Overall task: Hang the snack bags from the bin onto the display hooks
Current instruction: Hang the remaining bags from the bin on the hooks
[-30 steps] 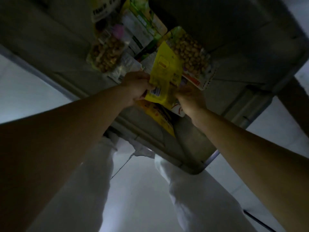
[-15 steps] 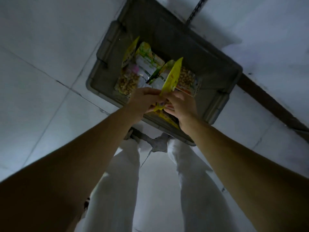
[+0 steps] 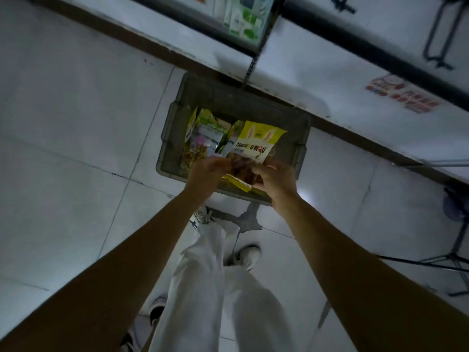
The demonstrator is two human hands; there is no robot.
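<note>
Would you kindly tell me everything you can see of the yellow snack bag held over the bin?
The yellow snack bag is a glossy, plastic-looking pouch: yellow top with two rabbit-ear shapes, a white band of dark lettering, and brown contents showing lower down. It faces the camera, slightly tilted, above the grey bin. The left hand and the right hand pinch its lower corners.

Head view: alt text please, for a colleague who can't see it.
The left hand and right hand hold a yellow snack bag, front facing the camera, above a grey bin with more snack bags in it, on a tiled floor.
</note>
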